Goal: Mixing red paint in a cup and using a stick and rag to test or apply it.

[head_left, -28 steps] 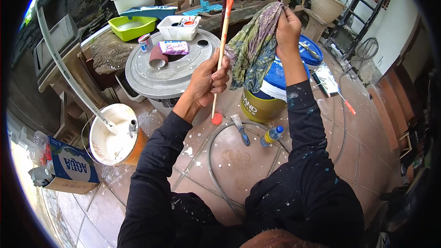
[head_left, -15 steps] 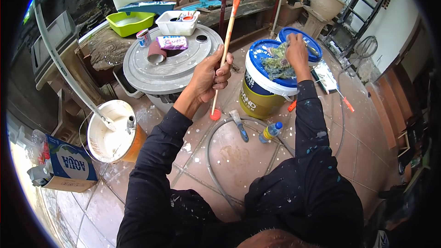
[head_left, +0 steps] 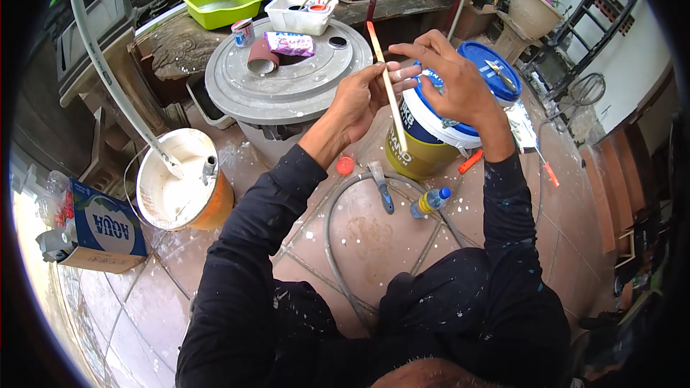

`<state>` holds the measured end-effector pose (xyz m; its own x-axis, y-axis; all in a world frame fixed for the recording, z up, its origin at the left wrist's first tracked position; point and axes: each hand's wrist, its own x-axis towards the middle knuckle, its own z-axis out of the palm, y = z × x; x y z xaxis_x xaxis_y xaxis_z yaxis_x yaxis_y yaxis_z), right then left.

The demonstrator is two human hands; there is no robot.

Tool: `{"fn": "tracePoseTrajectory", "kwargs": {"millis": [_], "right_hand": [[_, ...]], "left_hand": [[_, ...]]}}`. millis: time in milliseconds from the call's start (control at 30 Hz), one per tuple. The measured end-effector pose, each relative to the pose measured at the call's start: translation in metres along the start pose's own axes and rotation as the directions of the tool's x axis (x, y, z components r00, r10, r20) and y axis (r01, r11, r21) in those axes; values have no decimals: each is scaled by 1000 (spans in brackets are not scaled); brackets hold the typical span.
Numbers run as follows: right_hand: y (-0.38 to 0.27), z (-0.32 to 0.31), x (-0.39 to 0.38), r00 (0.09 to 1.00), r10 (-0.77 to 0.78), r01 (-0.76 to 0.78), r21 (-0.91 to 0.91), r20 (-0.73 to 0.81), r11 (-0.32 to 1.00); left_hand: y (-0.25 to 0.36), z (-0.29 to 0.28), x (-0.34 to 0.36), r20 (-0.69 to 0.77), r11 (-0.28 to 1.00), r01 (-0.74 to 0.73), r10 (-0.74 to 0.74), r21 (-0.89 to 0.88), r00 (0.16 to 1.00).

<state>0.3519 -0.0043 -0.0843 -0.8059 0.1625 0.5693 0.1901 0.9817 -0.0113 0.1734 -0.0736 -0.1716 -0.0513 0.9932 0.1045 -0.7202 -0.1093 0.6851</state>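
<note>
My left hand [head_left: 363,100] is closed around a slim wooden stick [head_left: 392,100] with an orange-red upper end. The stick leans, its pale lower end hanging in front of the paint bucket [head_left: 413,154]. My right hand [head_left: 453,79] is beside the stick, fingers bent and apart, with nothing visible in its grasp. Behind that hand is the bucket's blue lid [head_left: 467,129]; the rag on it is mostly hidden. A small red cap [head_left: 346,166] lies on the floor below my left hand, left of a putty knife [head_left: 383,188] and a bottle with a blue cap [head_left: 431,202].
A grey lidded drum [head_left: 237,97] stands ahead-left, carrying a white tub [head_left: 300,16], a can and a purple packet. An open whitish bucket [head_left: 185,190] and a cardboard box [head_left: 108,230] are at the left. A grey hose [head_left: 332,241] curves across the tiles.
My right hand has left the rag on the lid and come left to the stick. My left hand has moved right, and the stick's lower end has swung right.
</note>
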Motion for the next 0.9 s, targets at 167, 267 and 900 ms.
{"fn": "tracePoseTrajectory", "kwargs": {"millis": [167, 267, 900], "right_hand": [[-33, 20, -33, 983, -172, 171, -22, -65, 985], [-26, 29, -38, 921, -249, 241, -67, -299, 968], [24, 163, -90, 847, 524, -495, 494, 90, 715]], "left_hand": [[2, 6, -9, 80, 992, 103, -108, 70, 991], [-1, 12, -12, 161, 976, 169, -191, 138, 968], [-130, -224, -4, -462, -139, 514, -672, 846, 579]]}}
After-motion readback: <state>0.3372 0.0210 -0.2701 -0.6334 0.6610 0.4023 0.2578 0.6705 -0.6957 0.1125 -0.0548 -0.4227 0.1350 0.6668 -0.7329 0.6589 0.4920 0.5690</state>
